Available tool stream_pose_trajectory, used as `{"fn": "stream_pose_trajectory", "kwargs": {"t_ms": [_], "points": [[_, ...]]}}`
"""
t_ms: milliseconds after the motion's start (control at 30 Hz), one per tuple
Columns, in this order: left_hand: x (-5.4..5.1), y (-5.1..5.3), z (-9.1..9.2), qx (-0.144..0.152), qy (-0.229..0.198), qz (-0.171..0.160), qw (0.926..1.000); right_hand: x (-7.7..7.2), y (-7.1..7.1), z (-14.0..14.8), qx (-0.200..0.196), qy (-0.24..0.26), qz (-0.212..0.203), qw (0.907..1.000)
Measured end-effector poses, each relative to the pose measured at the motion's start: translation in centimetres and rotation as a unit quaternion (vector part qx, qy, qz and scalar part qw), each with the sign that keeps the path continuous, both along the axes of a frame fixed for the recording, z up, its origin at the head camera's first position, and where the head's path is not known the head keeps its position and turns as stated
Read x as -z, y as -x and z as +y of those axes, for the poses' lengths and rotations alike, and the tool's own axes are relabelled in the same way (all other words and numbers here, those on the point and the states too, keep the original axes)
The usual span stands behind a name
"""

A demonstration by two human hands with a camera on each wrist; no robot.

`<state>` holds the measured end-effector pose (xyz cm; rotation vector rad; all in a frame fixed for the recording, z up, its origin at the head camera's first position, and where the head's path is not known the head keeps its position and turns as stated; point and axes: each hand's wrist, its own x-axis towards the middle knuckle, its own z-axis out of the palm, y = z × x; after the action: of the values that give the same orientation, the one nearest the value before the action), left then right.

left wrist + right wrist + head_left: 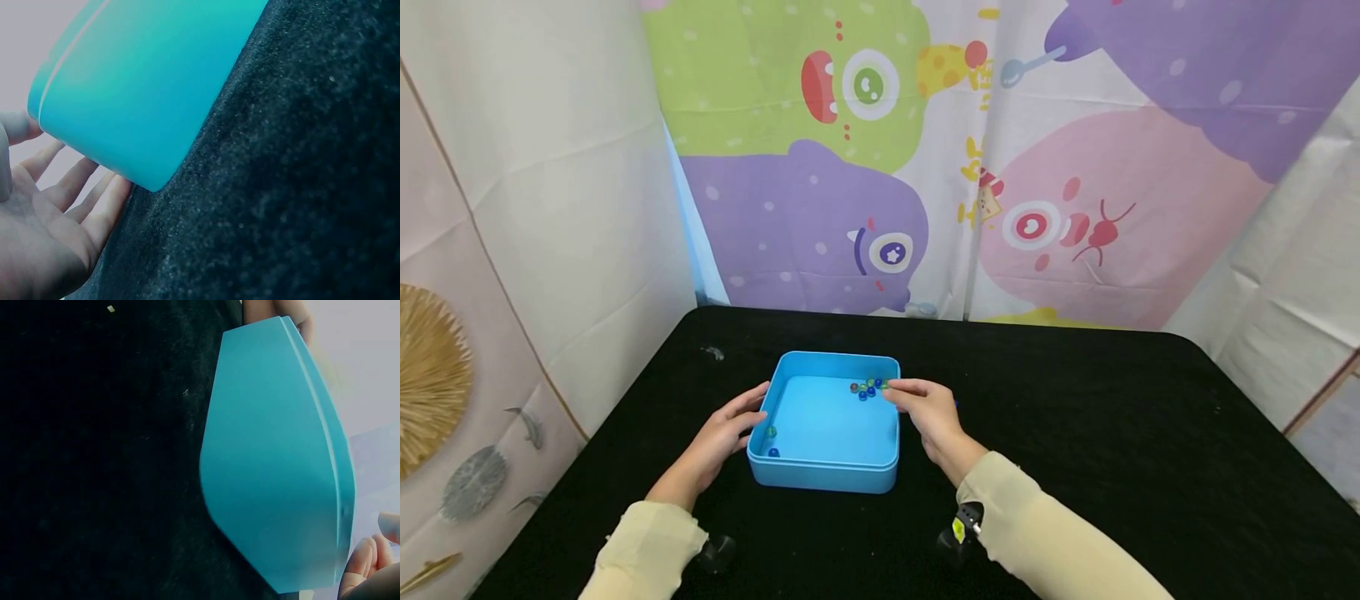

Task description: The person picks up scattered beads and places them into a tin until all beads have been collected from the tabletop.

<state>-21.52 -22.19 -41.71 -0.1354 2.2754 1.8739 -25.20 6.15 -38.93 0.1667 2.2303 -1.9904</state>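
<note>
A square light-blue plastic box (823, 479) without a lid stands on the black table. Several glass marbles (862, 396), blue, green and reddish, cluster by its right inner wall, and two more marbles (773, 452) lie at the left side. My left hand (727, 437) holds the left wall, thumb at the rim and fingers against the outside; in the left wrist view its fingers (84, 181) touch the wall. Over the right rim reaches my right hand (928, 412), fingertips at the marble cluster. Whether it pinches a marble is hidden.
The black cloth-covered table (1112, 467) extends around the box on all sides. A cartoon-printed curtain (820, 208) hangs behind it, with a white curtain (572, 167) on the left. A small blue spot shows just beside the right hand.
</note>
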Motion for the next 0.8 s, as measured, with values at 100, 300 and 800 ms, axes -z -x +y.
{"fn": "stream_pose_trajectory", "kwargs": {"t_ms": [100, 300, 800], "points": [[0.0, 0.0, 0.0, 0.0, -0.001, -0.002, 1.0, 0.3, -0.1, 0.5, 0.003, 0.004, 0.001, 1.0], [0.0, 0.1, 0.0, 0.001, -0.003, -0.004, 1.0, 0.9, 0.0, 1.7, 0.021, 0.005, 0.002, 0.9998], [0.0, 0.1, 0.0, -0.001, -0.001, -0.005, 1.0, 1.7, 0.7, 4.5, 0.07, -0.003, -0.002, 0.9975]]}}
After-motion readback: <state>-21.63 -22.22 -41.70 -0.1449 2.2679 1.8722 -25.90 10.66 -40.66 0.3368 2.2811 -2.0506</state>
